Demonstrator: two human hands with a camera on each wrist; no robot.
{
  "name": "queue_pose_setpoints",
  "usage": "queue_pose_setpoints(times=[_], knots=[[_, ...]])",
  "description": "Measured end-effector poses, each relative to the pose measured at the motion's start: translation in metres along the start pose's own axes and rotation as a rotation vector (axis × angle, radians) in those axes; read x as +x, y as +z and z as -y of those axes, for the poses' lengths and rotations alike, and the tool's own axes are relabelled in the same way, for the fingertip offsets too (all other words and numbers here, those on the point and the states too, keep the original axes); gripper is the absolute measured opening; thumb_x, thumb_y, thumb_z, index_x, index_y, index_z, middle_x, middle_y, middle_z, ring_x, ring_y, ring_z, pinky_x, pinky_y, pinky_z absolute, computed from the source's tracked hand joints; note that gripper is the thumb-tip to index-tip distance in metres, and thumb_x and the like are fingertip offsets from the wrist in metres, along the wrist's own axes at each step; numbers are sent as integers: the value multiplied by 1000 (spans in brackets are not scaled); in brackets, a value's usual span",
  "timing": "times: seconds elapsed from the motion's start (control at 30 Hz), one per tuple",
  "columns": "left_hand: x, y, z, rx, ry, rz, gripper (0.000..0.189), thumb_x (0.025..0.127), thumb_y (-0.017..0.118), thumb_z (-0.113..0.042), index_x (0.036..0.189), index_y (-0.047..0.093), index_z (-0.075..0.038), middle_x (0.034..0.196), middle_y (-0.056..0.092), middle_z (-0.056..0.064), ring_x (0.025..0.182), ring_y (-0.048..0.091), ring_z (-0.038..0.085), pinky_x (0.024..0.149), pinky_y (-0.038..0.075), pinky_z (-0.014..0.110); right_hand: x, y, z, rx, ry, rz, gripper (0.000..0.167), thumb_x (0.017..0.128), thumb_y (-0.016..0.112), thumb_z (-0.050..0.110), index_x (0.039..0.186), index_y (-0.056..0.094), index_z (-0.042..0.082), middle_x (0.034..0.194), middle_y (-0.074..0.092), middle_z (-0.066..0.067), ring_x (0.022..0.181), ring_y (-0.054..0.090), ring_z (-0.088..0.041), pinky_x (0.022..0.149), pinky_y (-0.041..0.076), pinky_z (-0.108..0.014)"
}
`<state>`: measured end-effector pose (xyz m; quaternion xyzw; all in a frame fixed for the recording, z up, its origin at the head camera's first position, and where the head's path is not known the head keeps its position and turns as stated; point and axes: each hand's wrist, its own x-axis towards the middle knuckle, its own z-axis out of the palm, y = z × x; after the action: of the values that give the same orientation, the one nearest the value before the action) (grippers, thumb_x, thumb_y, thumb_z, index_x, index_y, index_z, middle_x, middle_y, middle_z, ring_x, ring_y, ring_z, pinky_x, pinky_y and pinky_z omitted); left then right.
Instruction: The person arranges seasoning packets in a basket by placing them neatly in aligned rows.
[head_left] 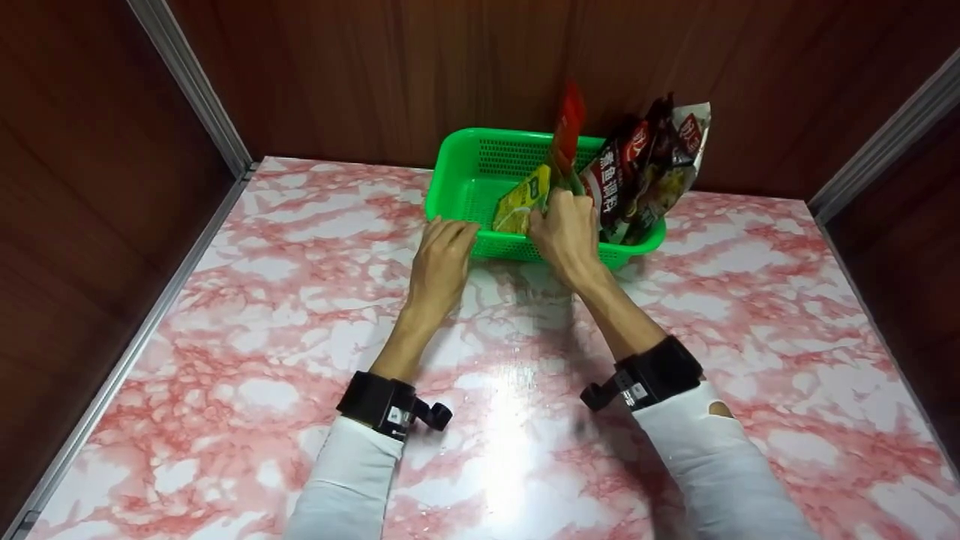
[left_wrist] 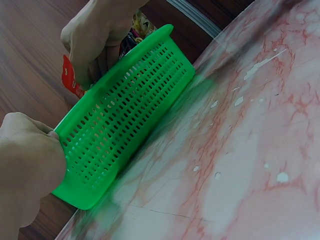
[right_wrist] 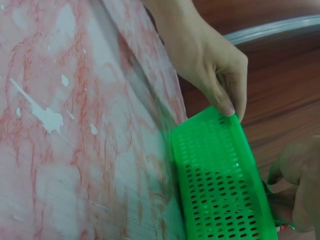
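Observation:
A green plastic basket (head_left: 456,161) with perforated walls stands against the back panel. My left hand (head_left: 442,259) grips its near rim at the left corner; in the right wrist view the thumb (right_wrist: 227,108) presses the outer wall. Over the near rim reaches my right hand (head_left: 568,232), its fingers curled down inside at a yellow-green packet (head_left: 525,199), whose edge it pinches. Right behind that hand a red packet (head_left: 570,124) stands upright. The fingertips of the right hand are partly hidden by the basket wall in the left wrist view.
Dark seasoning bags (head_left: 622,172), one with a silvery edge, lean in the basket's right end and stick up above its rim. Wood-look panels (head_left: 360,82) enclose the red-and-white marbled table (head_left: 300,300) at the back and sides, with metal strips (head_left: 199,90) at the corners.

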<state>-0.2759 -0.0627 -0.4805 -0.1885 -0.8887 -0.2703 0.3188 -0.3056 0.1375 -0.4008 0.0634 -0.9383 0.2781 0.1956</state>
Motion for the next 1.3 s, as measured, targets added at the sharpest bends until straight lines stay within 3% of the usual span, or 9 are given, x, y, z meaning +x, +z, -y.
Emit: queue_pose_setpoints(times=[0.47,0.77,0.93,1.17,1.3], knots=[[0,-1,-1,-3,-6,10,23,112,66,-7,126,81,1,123,83,16,121,77,34,128,50,60,0,-2,-9,-43,30,27,47,102,65,18,63,38,20,61,36,1,64,54,-32,66,57,-54],[0,-3,-2,-2,-40,67,27,115,61,-9,131,80,1,128,82,17,126,76,34,133,46,57,-3,-4,-13,-68,30,39,47,106,65,23,66,40,19,63,42,-2,59,55,-32,61,53,-51],[0,-4,-3,-1,-43,73,27,115,60,-9,131,80,0,129,82,16,127,75,34,132,47,57,-4,-4,-17,-72,11,35,45,107,65,23,68,42,18,62,41,-2,59,57,-34,59,51,-50],[0,-5,-3,-3,-46,70,27,115,61,-10,131,80,-1,129,82,16,127,75,33,133,46,56,-4,-3,-21,-69,4,26,40,104,67,21,71,44,17,66,47,-6,67,65,-38,63,59,-58],[1,-4,-3,-1,-42,65,27,115,61,-10,131,80,-1,129,82,16,127,75,33,133,46,56,-3,-3,-20,-55,-10,19,30,102,68,16,78,51,13,67,52,-8,65,63,-35,58,54,-52]])
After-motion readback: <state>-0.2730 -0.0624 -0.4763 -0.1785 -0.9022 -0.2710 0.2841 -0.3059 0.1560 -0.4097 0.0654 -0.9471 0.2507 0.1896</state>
